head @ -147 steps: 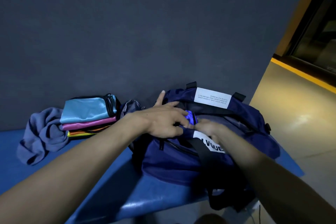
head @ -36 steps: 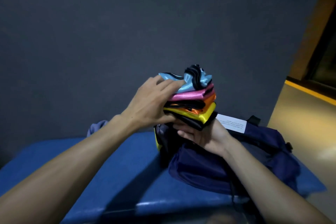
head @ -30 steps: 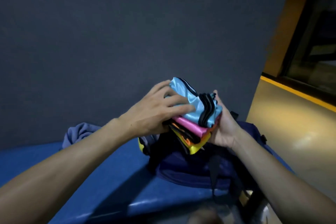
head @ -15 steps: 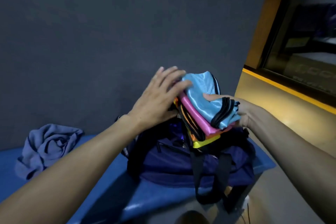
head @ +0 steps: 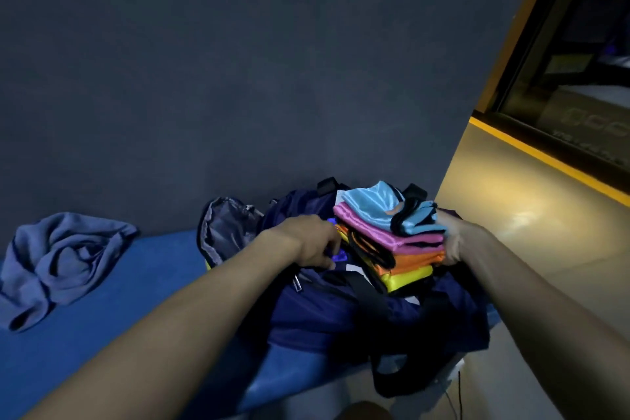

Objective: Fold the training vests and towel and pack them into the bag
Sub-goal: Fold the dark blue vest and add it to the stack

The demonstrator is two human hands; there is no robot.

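The right hand [head: 455, 244] grips one end of a folded stack of shiny training vests [head: 392, 235] (light blue, pink, orange, yellow), which sits tilted in the mouth of the dark blue cloth bag [head: 341, 310]. The left hand [head: 315, 244] curls its fingers on the bag's opening edge. A crumpled grey-blue towel [head: 61, 262] lies well apart on the blue table [head: 136, 300].

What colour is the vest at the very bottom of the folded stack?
Yellow: the bottom vest shows bright yellow under the orange one, in the head view.
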